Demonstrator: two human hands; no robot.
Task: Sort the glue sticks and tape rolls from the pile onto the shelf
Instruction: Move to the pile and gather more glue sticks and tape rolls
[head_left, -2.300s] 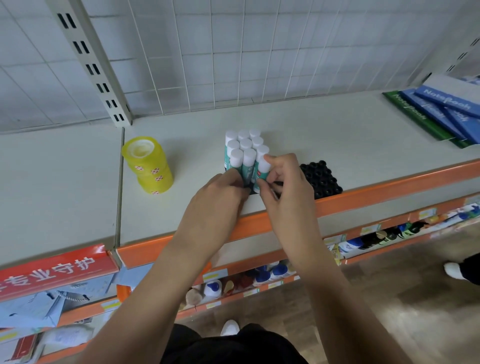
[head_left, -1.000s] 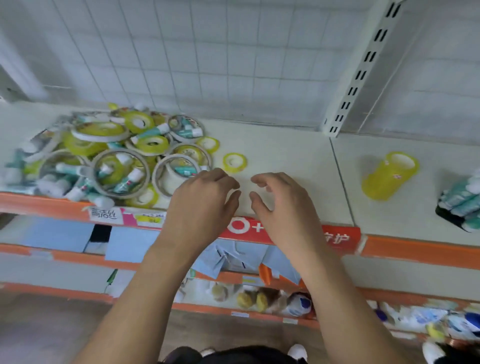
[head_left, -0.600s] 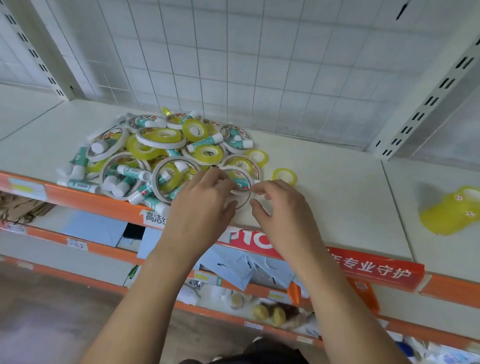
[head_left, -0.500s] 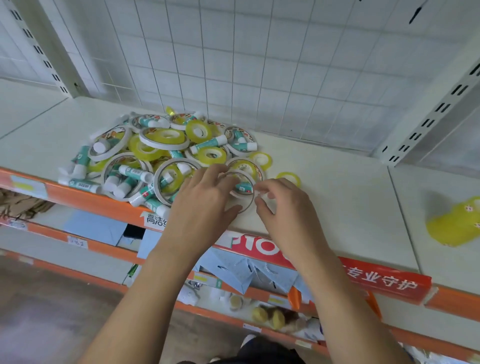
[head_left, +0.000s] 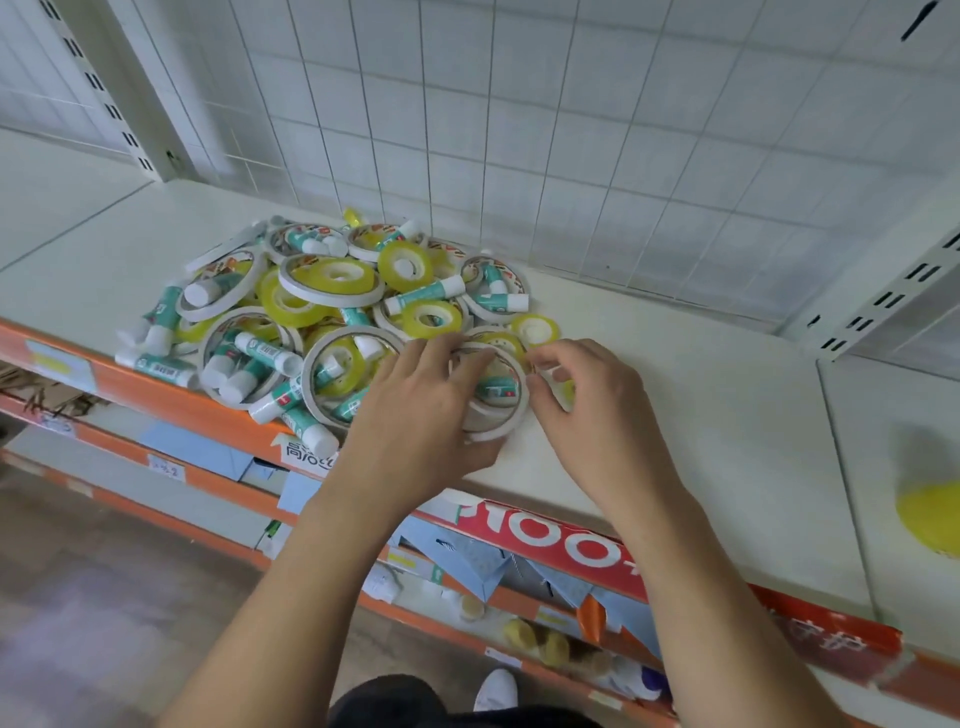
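Observation:
A pile of tape rolls and glue sticks (head_left: 332, 312) lies on the white shelf (head_left: 717, 415): yellow rolls, white rings, teal sticks with white caps. My left hand (head_left: 421, 415) rests with spread fingers on a white tape ring (head_left: 511, 415) at the pile's right edge; a glue stick (head_left: 497, 388) lies inside that ring. My right hand (head_left: 592, 410) is just right of it, fingers and thumb curled around a small yellow tape roll (head_left: 569, 391), which it mostly hides. Another small yellow roll (head_left: 535, 328) lies just beyond the hands.
A blurred stack of yellow tape rolls (head_left: 930, 514) stands on the neighbouring shelf section at far right. A slotted white upright (head_left: 883, 301) divides the sections and a wire grid (head_left: 519, 130) backs them. The orange shelf edge (head_left: 156, 395) runs along the front, with lower shelves below.
The view swung left from the standing glue sticks to the pile. Both hands reached forward onto the pile's right edge, and the right hand's fingers closed over the small yellow roll.

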